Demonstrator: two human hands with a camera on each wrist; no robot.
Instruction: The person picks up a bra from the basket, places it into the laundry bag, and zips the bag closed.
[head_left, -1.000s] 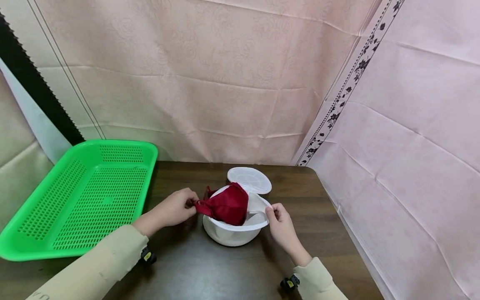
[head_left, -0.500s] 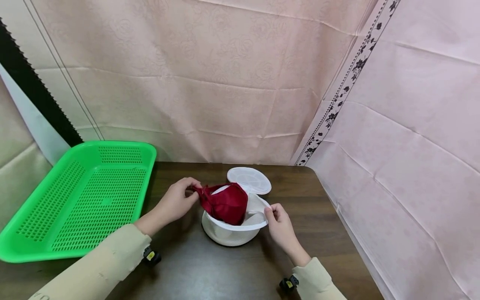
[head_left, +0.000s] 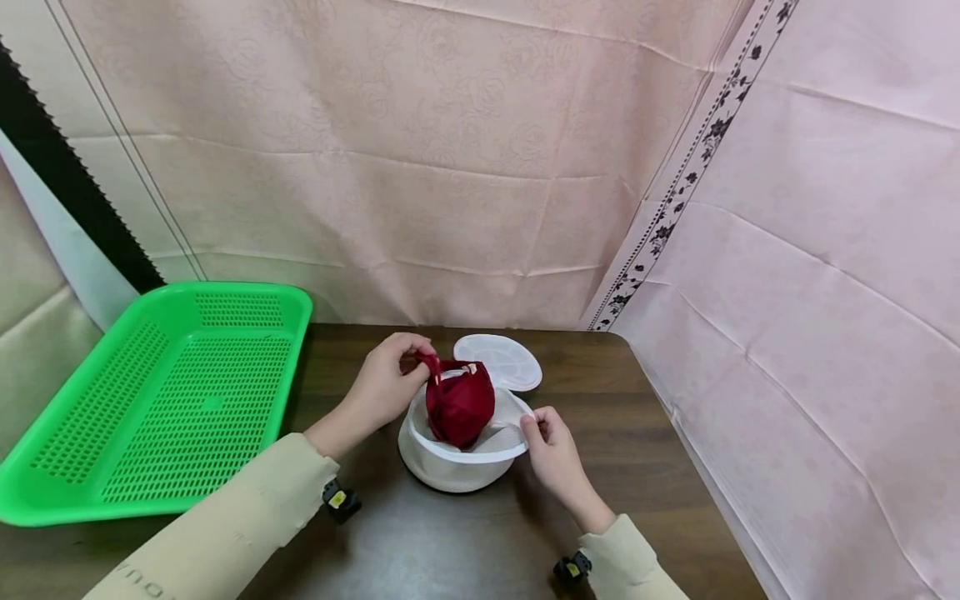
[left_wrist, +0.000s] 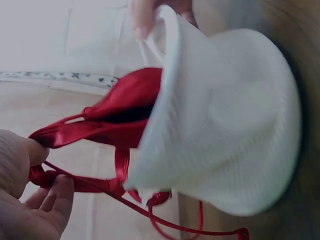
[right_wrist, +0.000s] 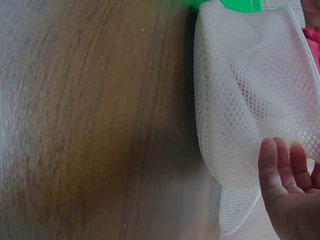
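A dark red bra (head_left: 461,408) lies bunched over the mouth of a round white mesh laundry bag (head_left: 456,475), one cup sitting inside the rim. My left hand (head_left: 386,379), at the bag's far left, pinches the bra's band and straps (left_wrist: 65,135) between thumb and fingers. Thin red straps (left_wrist: 155,217) dangle outside the bag in the left wrist view. On the opposite side, my right hand (head_left: 557,458) pinches the bag's rim and holds the mouth open. The bag's round lid (head_left: 498,361) is folded back behind it. Mesh walls (right_wrist: 225,95) sag inward in the right wrist view.
A large green plastic basket (head_left: 296,350) stands on the left of the dark wooden table (head_left: 600,400). Pale fabric (head_left: 450,167) hangs behind the table, and more hangs along its right side.
My left hand has moved right and up toward the bag, bringing the bra's band and straps over the rim. The bra is more gathered. My right hand has shifted slightly left with the rim.
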